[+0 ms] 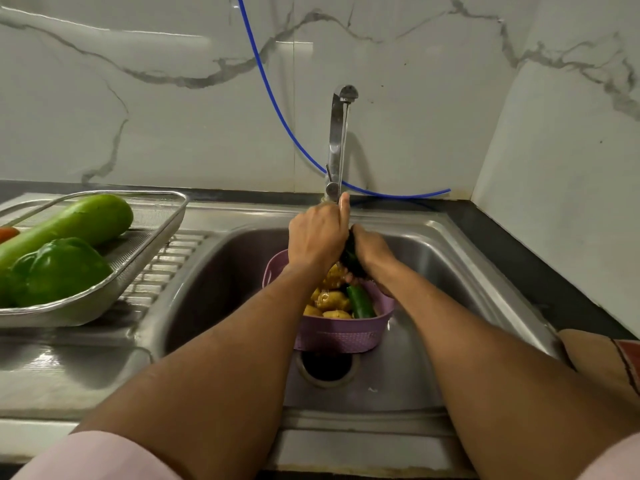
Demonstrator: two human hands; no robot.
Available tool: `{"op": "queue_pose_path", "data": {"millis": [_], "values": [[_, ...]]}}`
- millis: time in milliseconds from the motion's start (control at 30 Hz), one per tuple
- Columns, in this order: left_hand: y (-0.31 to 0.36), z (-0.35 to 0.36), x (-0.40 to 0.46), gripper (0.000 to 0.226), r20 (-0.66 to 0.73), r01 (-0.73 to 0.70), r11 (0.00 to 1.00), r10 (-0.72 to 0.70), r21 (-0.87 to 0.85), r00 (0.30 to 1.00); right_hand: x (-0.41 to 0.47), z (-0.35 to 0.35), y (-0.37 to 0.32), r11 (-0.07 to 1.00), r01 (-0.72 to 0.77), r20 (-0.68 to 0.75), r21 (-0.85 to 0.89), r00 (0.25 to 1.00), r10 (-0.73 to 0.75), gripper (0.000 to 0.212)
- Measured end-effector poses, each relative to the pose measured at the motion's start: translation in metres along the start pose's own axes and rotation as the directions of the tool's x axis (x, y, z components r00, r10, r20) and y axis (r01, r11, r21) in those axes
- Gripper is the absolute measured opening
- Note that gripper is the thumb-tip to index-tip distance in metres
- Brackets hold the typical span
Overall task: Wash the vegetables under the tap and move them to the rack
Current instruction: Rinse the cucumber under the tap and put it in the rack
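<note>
Dark green, a vegetable is held over the sink, under the stream from the steel tap; what kind it is cannot be told. Both hands wrap it: the left hand curls round from the left, the right hand grips it from the right. Just below sits a purple basket with potatoes and a green cucumber. Left of the sink, a steel rack rests on the drainboard, carrying a pale green gourd, a green capsicum and a carrot.
</note>
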State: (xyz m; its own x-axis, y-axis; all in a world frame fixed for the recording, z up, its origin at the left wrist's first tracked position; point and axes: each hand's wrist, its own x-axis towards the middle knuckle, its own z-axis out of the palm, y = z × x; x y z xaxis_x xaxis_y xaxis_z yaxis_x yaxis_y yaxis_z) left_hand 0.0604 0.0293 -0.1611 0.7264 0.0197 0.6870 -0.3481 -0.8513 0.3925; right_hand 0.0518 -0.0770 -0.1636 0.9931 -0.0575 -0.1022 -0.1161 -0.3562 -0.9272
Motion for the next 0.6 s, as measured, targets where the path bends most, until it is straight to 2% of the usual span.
{"op": "queue_pose_path", "data": {"millis": [33, 100, 167, 233, 300, 367, 467, 500, 533, 600], "values": [[0.0, -0.001, 0.0, 0.062, -0.006, 0.024, 1.0, -0.025, -0.007, 1.0, 0.001, 0.002, 0.0, 0.996, 0.066, -0.055, -0.061, 0.996, -0.069, 0.052], [-0.001, 0.0, 0.002, 0.062, 0.022, 0.214, 0.971, -0.213, -0.105, 0.977, -0.001, 0.007, 0.001, 0.919, 0.251, -0.168, -0.303, 0.935, -0.311, 0.055], [-0.004, 0.001, 0.005, 0.059, 0.113, 0.483, 0.848, -0.469, -0.218, 0.876, -0.004, 0.012, 0.003, 0.793, 0.375, -0.177, -0.48, 0.844, -0.506, 0.054], [-0.011, 0.008, 0.005, 0.056, 0.225, 0.645, 0.724, -0.604, -0.245, 0.764, -0.002, 0.015, 0.007, 0.758, 0.432, -0.194, -0.489, 0.793, -0.577, 0.047], [-0.014, 0.012, 0.007, 0.052, 0.351, 0.748, 0.588, -0.661, -0.308, 0.664, 0.002, 0.015, 0.008, 0.782, 0.457, -0.273, -0.423, 0.759, -0.591, 0.035], [-0.009, 0.01, 0.007, 0.045, 0.489, 0.833, 0.396, -0.677, -0.387, 0.549, 0.004, 0.014, 0.007, 0.835, 0.464, -0.366, -0.295, 0.753, -0.547, 0.027], [0.001, -0.001, 0.004, 0.044, 0.7, 0.906, 0.034, -0.623, -0.421, 0.349, -0.001, 0.016, 0.001, 0.883, 0.468, -0.453, -0.012, 0.785, -0.422, 0.035], [0.003, -0.005, 0.002, 0.048, 0.745, 0.91, -0.057, -0.597, -0.411, 0.299, -0.002, 0.019, -0.001, 0.894, 0.448, -0.453, 0.024, 0.802, -0.39, 0.039], [0.003, -0.005, 0.001, 0.051, 0.772, 0.91, -0.107, -0.575, -0.4, 0.272, -0.003, 0.022, -0.003, 0.905, 0.425, -0.439, 0.009, 0.815, -0.379, 0.042], [0.003, -0.006, 0.001, 0.057, 0.786, 0.92, -0.079, -0.551, -0.383, 0.28, -0.004, 0.028, -0.006, 0.934, 0.358, -0.382, -0.01, 0.861, -0.335, 0.048]]}}
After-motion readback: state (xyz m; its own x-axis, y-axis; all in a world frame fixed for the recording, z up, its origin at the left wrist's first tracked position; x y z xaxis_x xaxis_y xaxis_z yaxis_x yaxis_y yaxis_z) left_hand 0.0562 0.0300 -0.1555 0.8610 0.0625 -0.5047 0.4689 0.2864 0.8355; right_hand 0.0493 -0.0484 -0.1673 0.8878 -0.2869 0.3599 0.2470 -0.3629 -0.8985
